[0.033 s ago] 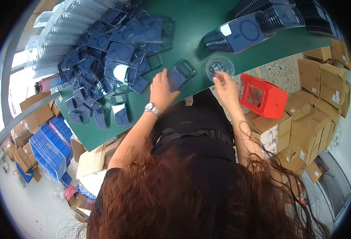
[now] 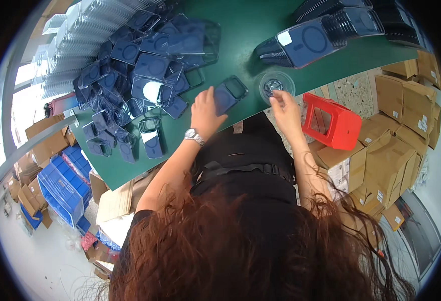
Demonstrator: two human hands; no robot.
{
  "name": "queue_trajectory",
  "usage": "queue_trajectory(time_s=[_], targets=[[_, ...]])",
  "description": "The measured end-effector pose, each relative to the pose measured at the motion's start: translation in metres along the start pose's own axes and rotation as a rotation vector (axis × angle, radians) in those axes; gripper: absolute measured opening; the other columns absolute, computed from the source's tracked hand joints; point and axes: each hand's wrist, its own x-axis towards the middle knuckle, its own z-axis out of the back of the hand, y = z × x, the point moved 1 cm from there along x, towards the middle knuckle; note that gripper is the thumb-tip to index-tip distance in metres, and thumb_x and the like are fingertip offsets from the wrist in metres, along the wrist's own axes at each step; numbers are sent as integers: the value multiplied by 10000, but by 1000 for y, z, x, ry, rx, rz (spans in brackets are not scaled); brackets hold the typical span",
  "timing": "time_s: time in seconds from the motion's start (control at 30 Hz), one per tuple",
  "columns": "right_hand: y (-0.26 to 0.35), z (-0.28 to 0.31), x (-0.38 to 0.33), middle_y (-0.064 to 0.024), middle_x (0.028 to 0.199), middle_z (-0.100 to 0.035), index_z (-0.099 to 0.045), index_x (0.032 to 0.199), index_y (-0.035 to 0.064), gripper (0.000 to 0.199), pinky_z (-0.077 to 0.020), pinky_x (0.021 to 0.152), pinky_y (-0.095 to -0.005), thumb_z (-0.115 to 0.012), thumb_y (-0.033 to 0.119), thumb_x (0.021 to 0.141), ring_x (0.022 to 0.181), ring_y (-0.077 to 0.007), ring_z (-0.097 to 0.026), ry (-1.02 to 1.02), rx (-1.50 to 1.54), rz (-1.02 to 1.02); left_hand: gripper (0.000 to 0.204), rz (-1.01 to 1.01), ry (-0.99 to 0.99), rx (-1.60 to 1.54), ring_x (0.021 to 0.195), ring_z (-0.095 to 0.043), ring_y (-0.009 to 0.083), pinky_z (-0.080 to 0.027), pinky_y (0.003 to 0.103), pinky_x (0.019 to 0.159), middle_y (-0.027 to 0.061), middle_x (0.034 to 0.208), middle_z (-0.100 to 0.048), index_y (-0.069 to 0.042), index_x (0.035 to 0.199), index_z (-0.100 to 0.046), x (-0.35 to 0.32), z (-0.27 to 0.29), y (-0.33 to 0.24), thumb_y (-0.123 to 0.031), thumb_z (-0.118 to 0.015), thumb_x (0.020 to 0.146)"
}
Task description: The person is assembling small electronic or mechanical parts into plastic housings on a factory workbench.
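Note:
A dark blue phone case with a clear frame and a camera cutout lies on the green table near its front edge. My left hand, with a wristwatch on its wrist, is at the left side of this case, its fingers along the edge and its thumb stretched out below; it holds the case against the table. To the right stands a round clear dish with small shiny pieces inside. Over the dish's near rim my right hand is curled, thumb and fingertips close together. Whatever may be between those fingertips is too small to make out.
A heap of similar phone cases covers the table's left part, beside stacked clear trays. Rows of cases stand at the back right. A red plastic holder, cardboard boxes and blue crates surround the table.

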Motion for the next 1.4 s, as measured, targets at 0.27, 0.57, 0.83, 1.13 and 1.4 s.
queue_trajectory(time_s=[0.27,0.57,0.83,1.13,1.4], targets=[[-4,-6,23,-199,1077,-639,-649,1067,-18,238,-463,928,-450,-630,151,900,1069,-393,-573,9,-283,221,900,8,-20,128,1248,-477,319,-440,464,961,132,1331,-482,-83,1441,-378,2,-8,-7,-167,-827,665],[-31,-28,32,-211,1115,-641,-655,1092,-14,254,-448,965,-456,-628,154,905,1092,-401,-574,136,-409,252,884,-15,-113,45,1241,-482,326,-452,434,966,149,1343,-478,-87,1443,-380,-34,10,21,-197,-825,687],[-28,-31,41,-179,1077,-641,-677,1058,0,222,-453,934,-431,-646,142,889,1031,-360,-595,-58,-443,361,832,519,-533,140,1265,-451,381,-381,466,1057,205,1357,-478,-36,1402,-416,-127,42,142,-348,-818,742],[96,-129,32,-130,942,-699,-655,1120,-11,296,-554,630,-307,-672,206,918,748,-193,-685,429,236,50,1028,652,-367,121,1274,-449,367,-412,481,1018,189,1366,-466,-19,1498,-296,-141,31,192,-386,-836,705],[136,-243,50,-236,1121,-621,-516,1203,-68,538,-600,637,-382,-599,409,968,822,-335,-709,616,607,-685,974,629,-356,131,1229,-468,373,-454,460,986,198,1305,-469,13,1451,-344,-142,32,189,-308,-798,652]])
